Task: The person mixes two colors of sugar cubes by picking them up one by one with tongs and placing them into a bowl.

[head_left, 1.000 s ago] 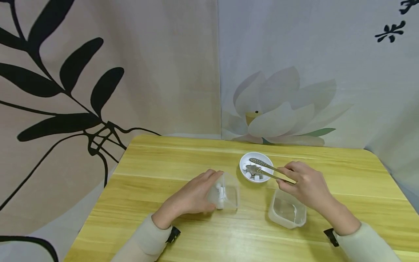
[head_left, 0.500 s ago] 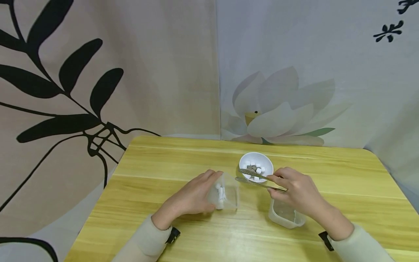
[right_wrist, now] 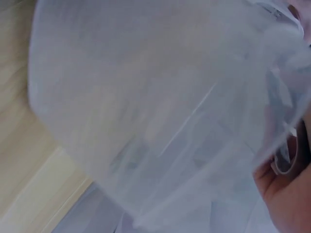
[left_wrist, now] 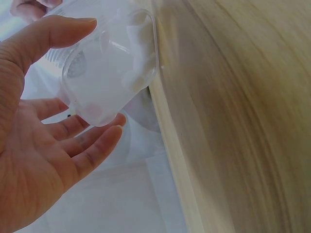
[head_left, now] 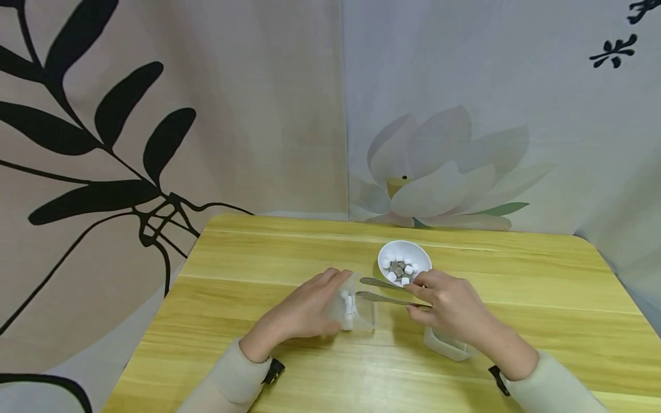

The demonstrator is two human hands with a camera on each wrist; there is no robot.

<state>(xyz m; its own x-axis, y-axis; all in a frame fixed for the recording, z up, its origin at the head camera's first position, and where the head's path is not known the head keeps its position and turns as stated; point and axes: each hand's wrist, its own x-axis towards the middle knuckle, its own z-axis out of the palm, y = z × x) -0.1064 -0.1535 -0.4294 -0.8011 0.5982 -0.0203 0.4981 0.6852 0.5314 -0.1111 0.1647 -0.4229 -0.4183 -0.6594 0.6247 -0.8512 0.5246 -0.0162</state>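
Observation:
My left hand [head_left: 302, 307] grips a clear plastic container [head_left: 365, 314] that lies tipped on its side, its mouth towards the right. White pieces [left_wrist: 141, 53] lie along its lower wall in the left wrist view, with my thumb above the container and fingers below. Metal tongs [head_left: 379, 297] are pinched in my right hand [head_left: 454, 303]. Their two arms stand apart, tips at the container's mouth. Just behind the tongs, a white bowl [head_left: 405, 246] holds several white cubes [head_left: 408, 269] and grey cubes [head_left: 400, 268].
Under my right hand stands a second translucent container [head_left: 445, 347], partly hidden; its blurred wall [right_wrist: 131, 111] fills much of the right wrist view. Everything rests on a wooden table [head_left: 289, 246], with a printed curtain [head_left: 279, 115] behind its far edge.
My right hand has carried the tongs left and nearer, from over the bowl to the tipped container's mouth. The bowl's cubes now show uncovered. My left hand and its container have stayed put.

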